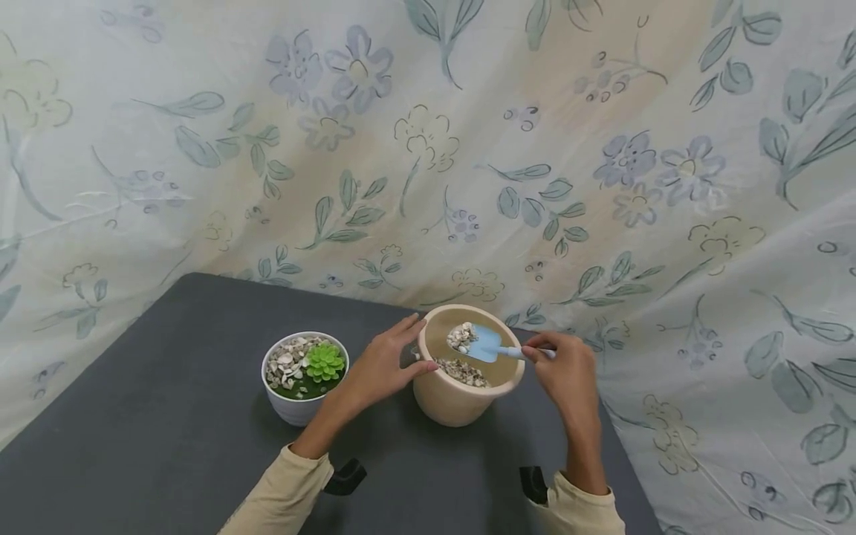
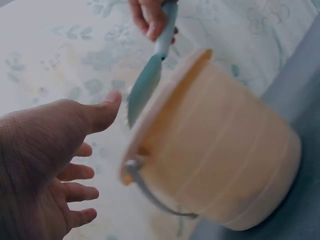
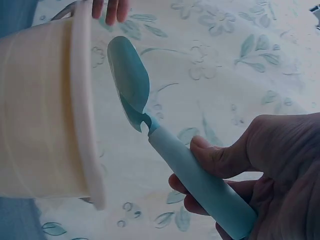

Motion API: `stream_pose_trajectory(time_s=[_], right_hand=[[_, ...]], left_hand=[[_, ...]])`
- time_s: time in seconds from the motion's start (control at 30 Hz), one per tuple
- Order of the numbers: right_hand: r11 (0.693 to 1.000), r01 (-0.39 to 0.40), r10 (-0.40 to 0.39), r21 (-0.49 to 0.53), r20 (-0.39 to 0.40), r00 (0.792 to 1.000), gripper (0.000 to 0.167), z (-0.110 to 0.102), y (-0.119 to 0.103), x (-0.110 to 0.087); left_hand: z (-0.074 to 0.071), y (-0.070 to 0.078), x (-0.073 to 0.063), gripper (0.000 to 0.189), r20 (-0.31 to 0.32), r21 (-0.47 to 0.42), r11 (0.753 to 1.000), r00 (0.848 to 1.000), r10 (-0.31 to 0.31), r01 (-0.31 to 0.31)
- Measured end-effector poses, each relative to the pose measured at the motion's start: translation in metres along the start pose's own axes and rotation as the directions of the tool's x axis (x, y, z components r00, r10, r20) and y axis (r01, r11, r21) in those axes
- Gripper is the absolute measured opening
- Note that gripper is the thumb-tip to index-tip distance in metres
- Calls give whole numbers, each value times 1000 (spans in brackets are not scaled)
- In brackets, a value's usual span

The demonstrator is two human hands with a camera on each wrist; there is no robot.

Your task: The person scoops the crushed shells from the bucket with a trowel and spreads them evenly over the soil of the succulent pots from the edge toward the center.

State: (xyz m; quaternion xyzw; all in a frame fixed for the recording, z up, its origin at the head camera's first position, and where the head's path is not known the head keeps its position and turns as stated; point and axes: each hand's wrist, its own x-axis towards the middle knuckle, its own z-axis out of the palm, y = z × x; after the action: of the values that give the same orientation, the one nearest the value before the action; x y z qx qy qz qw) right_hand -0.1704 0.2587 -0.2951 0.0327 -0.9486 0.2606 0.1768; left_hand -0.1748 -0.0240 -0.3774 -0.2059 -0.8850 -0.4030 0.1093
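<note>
beige sleeves (image 1: 277, 490), plain fabric, loose cuffs (image 1: 309, 453); black angular piece (image 1: 345, 477) beside each.

The left arm (image 1: 319, 438) is extended forward and inward; the left hand (image 1: 383, 365) is held with its thumb (image 2: 102, 114) spread wide from loosely stretched fingers (image 2: 76, 192). The right arm (image 1: 583, 446) is held forward too, and the right hand (image 1: 567, 368) is turned inward, its fingers curled in a grip with the thumb opposed.

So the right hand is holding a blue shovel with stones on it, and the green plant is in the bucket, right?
Not quite: the head view shows the green plant in the white pot, not the bucket. The right hand does hold the blue shovel with stones on it.
</note>
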Motion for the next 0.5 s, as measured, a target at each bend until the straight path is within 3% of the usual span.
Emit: stream_pose_trajectory(time_s=[0.27,0.5], right_hand=[[999,13,-11,39,-48,999,7,-18,-10,-14],[998,14,-13,58,-20,1000,8,-28,-19,-21]], left_hand=[[-30,3,-10,87,-67,150,986,995,80,-69],[-44,0,-15,85,-76,187,979,992,100,-84]])
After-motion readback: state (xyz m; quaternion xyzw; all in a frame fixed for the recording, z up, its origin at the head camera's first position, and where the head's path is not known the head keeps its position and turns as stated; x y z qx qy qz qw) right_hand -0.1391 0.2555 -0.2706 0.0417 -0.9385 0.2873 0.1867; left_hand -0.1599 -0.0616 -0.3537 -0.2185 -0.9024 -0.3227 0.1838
